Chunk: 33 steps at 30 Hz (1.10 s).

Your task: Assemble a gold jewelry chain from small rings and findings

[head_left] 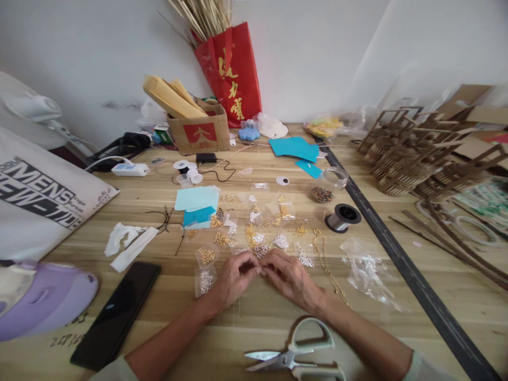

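Observation:
My left hand [239, 275] and my right hand [288, 275] meet fingertip to fingertip over the wooden table. Both are closed in a pinch, and whatever lies between the fingers is too small to make out. Just beyond them lie small heaps of silver beads [280, 242] and gold beads [222, 239], some on clear bags. A clear bag of silver rings [205, 281] is beside my left wrist. To the right of my right hand stretches a gold chain [326, 262]. Scissors [291, 355] with pale handles lie nearer me, their blades apart.
A black phone [117, 317] and a purple device [47, 299] are at left. On the right are a wire spool [343, 217], crumpled clear plastic [367, 267] and brown woven baskets [408, 148]. A cardboard box [198, 132] and red bag [234, 74] stand at the back.

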Each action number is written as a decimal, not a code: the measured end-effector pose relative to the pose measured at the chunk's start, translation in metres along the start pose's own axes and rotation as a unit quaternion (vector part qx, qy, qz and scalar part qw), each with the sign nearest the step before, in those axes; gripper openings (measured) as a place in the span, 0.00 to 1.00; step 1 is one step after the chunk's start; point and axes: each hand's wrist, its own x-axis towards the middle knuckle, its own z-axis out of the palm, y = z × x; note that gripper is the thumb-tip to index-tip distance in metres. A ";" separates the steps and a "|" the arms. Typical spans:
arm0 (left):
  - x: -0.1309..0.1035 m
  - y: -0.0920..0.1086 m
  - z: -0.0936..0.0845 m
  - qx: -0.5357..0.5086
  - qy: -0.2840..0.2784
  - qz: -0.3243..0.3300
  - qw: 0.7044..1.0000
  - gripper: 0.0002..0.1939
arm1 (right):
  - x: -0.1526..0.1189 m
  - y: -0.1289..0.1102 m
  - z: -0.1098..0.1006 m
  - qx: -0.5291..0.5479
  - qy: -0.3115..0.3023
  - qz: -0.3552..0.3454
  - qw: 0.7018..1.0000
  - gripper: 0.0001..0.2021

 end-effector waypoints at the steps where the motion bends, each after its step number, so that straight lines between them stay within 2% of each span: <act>1: 0.000 0.000 0.000 -0.002 0.000 -0.002 1.000 0.05 | 0.000 0.000 0.000 0.000 -0.002 0.002 1.000 0.06; 15: 0.001 0.004 -0.004 -0.019 -0.012 -0.008 1.000 0.06 | -0.002 0.003 0.001 -0.027 -0.019 0.011 0.999 0.05; 25: 0.002 0.004 -0.003 -0.022 -0.014 -0.011 1.000 0.07 | 0.000 -0.004 0.002 0.016 -0.002 0.034 0.999 0.05; 28: 0.002 0.003 -0.001 -0.049 -0.013 -0.023 0.998 0.07 | 0.001 -0.006 0.003 0.028 0.006 0.059 0.998 0.05; 33: 0.002 0.000 0.001 -0.140 -0.031 -0.087 0.986 0.11 | 0.002 -0.009 0.005 0.116 -0.008 0.144 0.983 0.07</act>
